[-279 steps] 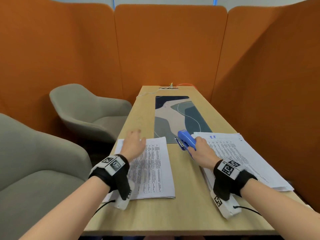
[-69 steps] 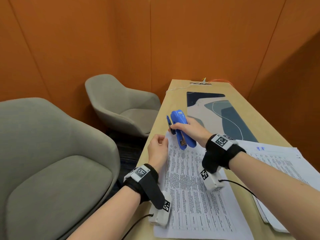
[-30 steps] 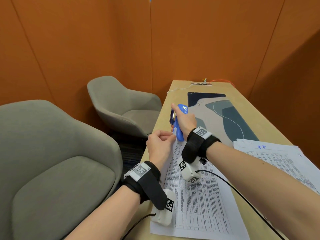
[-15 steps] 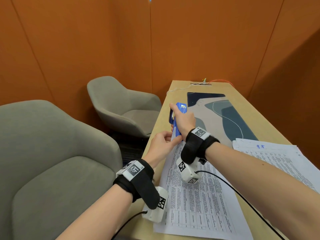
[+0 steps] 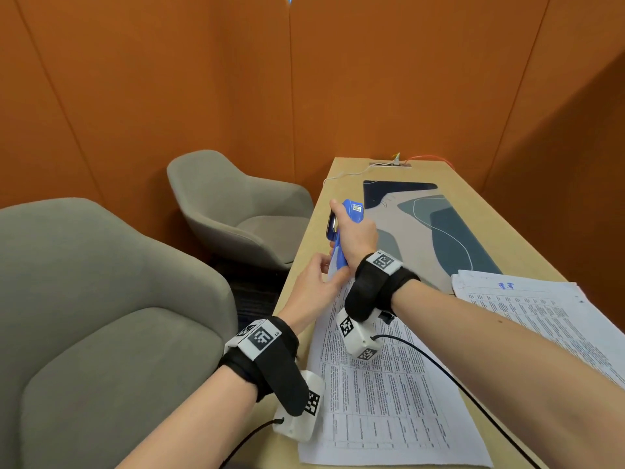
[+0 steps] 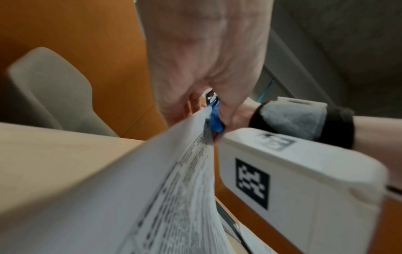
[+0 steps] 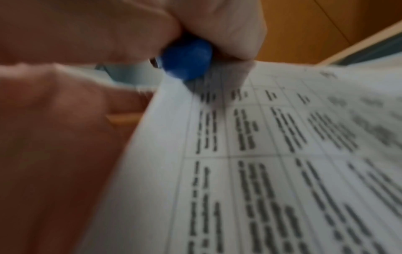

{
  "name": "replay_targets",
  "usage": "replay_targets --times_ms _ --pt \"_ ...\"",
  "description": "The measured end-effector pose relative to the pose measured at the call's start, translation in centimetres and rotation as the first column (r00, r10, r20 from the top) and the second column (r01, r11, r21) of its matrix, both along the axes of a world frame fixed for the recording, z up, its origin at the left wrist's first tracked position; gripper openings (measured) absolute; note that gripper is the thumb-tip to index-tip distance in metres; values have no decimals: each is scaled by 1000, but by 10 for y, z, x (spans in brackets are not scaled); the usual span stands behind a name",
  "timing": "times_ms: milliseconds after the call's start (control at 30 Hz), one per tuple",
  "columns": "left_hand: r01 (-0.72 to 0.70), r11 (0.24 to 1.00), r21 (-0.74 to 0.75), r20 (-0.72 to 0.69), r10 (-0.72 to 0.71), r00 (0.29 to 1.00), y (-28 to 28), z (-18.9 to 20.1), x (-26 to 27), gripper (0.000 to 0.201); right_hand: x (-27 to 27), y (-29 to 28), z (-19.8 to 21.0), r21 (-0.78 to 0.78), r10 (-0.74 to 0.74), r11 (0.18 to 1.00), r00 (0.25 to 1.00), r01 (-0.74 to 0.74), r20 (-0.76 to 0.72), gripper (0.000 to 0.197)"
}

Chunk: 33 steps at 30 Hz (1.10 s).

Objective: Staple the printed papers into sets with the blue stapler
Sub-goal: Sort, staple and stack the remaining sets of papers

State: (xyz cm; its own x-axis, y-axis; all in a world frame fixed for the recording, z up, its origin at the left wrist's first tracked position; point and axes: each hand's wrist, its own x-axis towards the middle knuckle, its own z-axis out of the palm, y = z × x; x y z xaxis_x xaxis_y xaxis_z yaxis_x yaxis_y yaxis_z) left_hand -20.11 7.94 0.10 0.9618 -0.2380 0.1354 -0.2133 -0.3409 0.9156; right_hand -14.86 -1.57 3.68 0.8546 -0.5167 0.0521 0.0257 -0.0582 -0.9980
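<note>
My right hand [image 5: 350,231] grips the blue stapler [image 5: 351,211], held nearly upright over the far left corner of a set of printed papers [image 5: 382,384] on the wooden table [image 5: 480,214]. My left hand [image 5: 326,270] pinches that lifted corner at the stapler's lower end. In the left wrist view the paper [image 6: 174,171] rises to the stapler [image 6: 214,118] between my fingers. The right wrist view shows the stapler's blue end [image 7: 187,56] against the sheet [image 7: 282,154]. Whether the corner sits inside the stapler's mouth is hidden.
A second stack of printed papers [image 5: 541,309] lies at the right. A patterned desk mat [image 5: 439,225] covers the table's middle, with cables [image 5: 348,172] at the far end. Two grey armchairs [image 5: 236,211] [image 5: 101,316] stand left of the table. Orange panels enclose the booth.
My left hand has turned and lifted the paper corner up against the stapler's lower end. My right hand with the stapler has stayed nearly in place.
</note>
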Motion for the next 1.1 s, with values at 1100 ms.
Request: replay_targets --times_ms 1100 --pt "-181 938 -297 705 343 621 -2 124 -20 32 -129 -162 11 -237 116 955 961 -178 -253 54"
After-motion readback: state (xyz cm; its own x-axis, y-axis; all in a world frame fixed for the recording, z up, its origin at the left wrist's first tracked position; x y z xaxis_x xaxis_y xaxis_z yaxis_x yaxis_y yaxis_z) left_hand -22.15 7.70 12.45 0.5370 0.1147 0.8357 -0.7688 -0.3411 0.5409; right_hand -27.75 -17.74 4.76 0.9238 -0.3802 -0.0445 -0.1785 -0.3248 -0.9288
